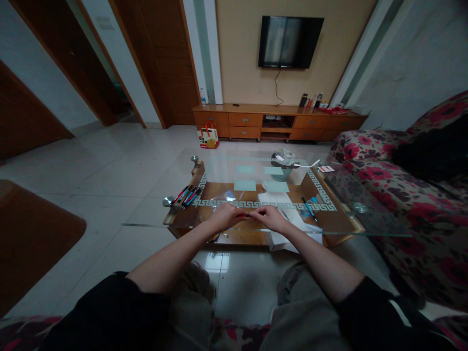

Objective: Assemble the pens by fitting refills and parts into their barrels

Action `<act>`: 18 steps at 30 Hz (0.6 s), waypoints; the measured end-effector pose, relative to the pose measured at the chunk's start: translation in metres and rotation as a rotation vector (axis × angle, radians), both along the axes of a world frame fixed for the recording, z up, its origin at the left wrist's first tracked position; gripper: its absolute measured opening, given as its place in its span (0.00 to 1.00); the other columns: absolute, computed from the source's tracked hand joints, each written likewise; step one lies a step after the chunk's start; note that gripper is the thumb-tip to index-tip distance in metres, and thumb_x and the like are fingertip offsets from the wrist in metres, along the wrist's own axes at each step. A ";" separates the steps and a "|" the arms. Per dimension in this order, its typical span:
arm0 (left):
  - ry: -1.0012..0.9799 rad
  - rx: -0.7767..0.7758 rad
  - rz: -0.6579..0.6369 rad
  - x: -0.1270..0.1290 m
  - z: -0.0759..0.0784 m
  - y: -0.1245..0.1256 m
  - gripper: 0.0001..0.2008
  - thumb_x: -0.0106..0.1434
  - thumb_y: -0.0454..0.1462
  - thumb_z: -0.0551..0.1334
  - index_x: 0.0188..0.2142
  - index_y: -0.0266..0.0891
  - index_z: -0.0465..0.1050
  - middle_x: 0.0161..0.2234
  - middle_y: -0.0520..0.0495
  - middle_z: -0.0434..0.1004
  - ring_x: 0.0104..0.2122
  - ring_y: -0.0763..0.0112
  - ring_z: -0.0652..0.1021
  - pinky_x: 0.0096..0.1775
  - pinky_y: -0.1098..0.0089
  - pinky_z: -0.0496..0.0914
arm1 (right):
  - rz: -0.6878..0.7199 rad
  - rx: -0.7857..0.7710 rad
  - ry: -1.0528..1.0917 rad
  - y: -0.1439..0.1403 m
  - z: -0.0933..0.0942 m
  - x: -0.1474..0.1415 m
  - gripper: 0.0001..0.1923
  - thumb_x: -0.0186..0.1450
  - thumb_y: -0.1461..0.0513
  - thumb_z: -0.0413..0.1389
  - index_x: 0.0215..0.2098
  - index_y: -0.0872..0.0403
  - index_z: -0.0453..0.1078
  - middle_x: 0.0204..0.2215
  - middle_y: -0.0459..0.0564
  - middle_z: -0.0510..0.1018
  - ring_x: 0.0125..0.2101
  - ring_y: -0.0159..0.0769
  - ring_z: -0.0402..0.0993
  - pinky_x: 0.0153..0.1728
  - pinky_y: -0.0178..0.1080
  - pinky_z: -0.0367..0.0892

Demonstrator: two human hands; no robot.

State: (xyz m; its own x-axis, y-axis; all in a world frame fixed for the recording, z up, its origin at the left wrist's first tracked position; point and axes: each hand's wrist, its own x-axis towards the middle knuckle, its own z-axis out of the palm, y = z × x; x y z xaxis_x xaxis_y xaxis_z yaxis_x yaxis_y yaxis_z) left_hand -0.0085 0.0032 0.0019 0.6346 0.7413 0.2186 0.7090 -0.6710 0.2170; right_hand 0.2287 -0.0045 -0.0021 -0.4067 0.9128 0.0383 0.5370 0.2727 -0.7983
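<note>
My left hand and my right hand meet over the near edge of a glass coffee table. Between them they grip a thin pen with a red part on the left and a dark part on the right; whether it is one piece or two I cannot tell. White paper sheets lie just beyond my right hand. A bundle of several red, black and blue pens lies at the table's left. One single blue pen rests to the right.
Pale green cards and a glass bowl sit farther back on the table. A floral sofa stands to the right. Beyond are a wooden TV cabinet, a wall TV and a gift bag on the floor.
</note>
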 end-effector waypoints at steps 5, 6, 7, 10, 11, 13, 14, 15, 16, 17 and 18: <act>0.025 0.005 -0.008 0.000 0.000 0.000 0.17 0.67 0.51 0.59 0.41 0.47 0.82 0.28 0.47 0.81 0.25 0.71 0.74 0.29 0.72 0.57 | 0.003 0.000 0.007 0.000 -0.001 0.000 0.22 0.65 0.47 0.56 0.31 0.56 0.81 0.26 0.48 0.81 0.29 0.36 0.72 0.31 0.35 0.61; 0.028 0.007 -0.007 0.000 0.000 0.000 0.17 0.67 0.51 0.59 0.41 0.47 0.82 0.27 0.47 0.80 0.25 0.71 0.74 0.29 0.72 0.57 | 0.004 -0.001 0.007 0.000 -0.001 0.000 0.22 0.65 0.47 0.57 0.31 0.56 0.81 0.26 0.48 0.81 0.29 0.36 0.72 0.31 0.35 0.61; 0.029 0.006 -0.008 0.000 0.000 0.000 0.17 0.67 0.51 0.59 0.42 0.47 0.82 0.27 0.47 0.80 0.25 0.71 0.74 0.29 0.72 0.57 | 0.003 -0.002 0.006 0.000 -0.001 0.000 0.22 0.65 0.47 0.57 0.31 0.55 0.81 0.26 0.48 0.81 0.29 0.36 0.73 0.31 0.35 0.61; 0.024 -0.004 -0.009 0.000 -0.001 0.000 0.17 0.67 0.51 0.59 0.42 0.47 0.82 0.27 0.47 0.80 0.25 0.71 0.73 0.30 0.72 0.58 | 0.000 0.001 0.007 0.001 -0.003 0.000 0.20 0.65 0.48 0.57 0.32 0.55 0.82 0.27 0.48 0.81 0.30 0.36 0.73 0.31 0.35 0.61; 0.022 -0.008 -0.010 0.000 -0.001 0.000 0.17 0.67 0.51 0.59 0.42 0.47 0.82 0.27 0.47 0.80 0.25 0.71 0.74 0.30 0.72 0.58 | 0.002 0.002 0.008 0.001 -0.003 0.000 0.20 0.65 0.48 0.57 0.32 0.55 0.82 0.28 0.48 0.82 0.30 0.36 0.73 0.31 0.35 0.61; 0.017 -0.011 -0.010 -0.001 -0.001 0.001 0.17 0.67 0.51 0.59 0.42 0.47 0.82 0.27 0.47 0.80 0.25 0.71 0.74 0.30 0.72 0.59 | 0.004 0.003 0.008 0.001 -0.004 0.000 0.19 0.65 0.49 0.58 0.33 0.54 0.82 0.28 0.48 0.82 0.29 0.36 0.73 0.31 0.35 0.61; 0.017 -0.011 -0.010 -0.001 -0.001 0.001 0.17 0.67 0.51 0.59 0.42 0.47 0.82 0.27 0.47 0.80 0.25 0.70 0.74 0.30 0.72 0.59 | 0.003 0.003 0.007 0.001 -0.005 0.000 0.19 0.65 0.49 0.58 0.33 0.54 0.82 0.28 0.47 0.82 0.29 0.36 0.73 0.30 0.35 0.61; 0.020 -0.012 -0.010 -0.001 -0.001 0.000 0.16 0.67 0.50 0.59 0.42 0.47 0.82 0.28 0.47 0.80 0.26 0.70 0.74 0.30 0.72 0.60 | 0.002 0.004 0.006 0.001 -0.005 0.000 0.19 0.65 0.49 0.58 0.32 0.54 0.82 0.28 0.47 0.82 0.29 0.36 0.73 0.30 0.35 0.61; 0.025 -0.013 -0.009 -0.001 -0.001 0.000 0.16 0.67 0.50 0.60 0.42 0.47 0.82 0.28 0.47 0.80 0.26 0.70 0.74 0.31 0.72 0.60 | 0.001 0.007 0.007 0.001 -0.005 0.000 0.19 0.65 0.49 0.58 0.32 0.54 0.82 0.28 0.47 0.82 0.29 0.36 0.73 0.30 0.35 0.61; 0.031 -0.013 -0.006 -0.001 0.000 0.000 0.15 0.67 0.50 0.60 0.42 0.47 0.82 0.28 0.47 0.81 0.26 0.70 0.75 0.31 0.72 0.60 | 0.000 0.010 0.007 0.001 -0.005 0.000 0.18 0.65 0.49 0.58 0.32 0.54 0.82 0.28 0.48 0.82 0.29 0.36 0.73 0.30 0.35 0.61; 0.039 -0.014 -0.003 -0.001 0.000 0.000 0.15 0.67 0.49 0.60 0.42 0.47 0.82 0.28 0.47 0.80 0.26 0.70 0.75 0.31 0.72 0.60 | 0.000 0.013 0.008 0.001 -0.004 0.000 0.18 0.65 0.50 0.58 0.32 0.54 0.82 0.28 0.48 0.82 0.29 0.36 0.73 0.30 0.35 0.61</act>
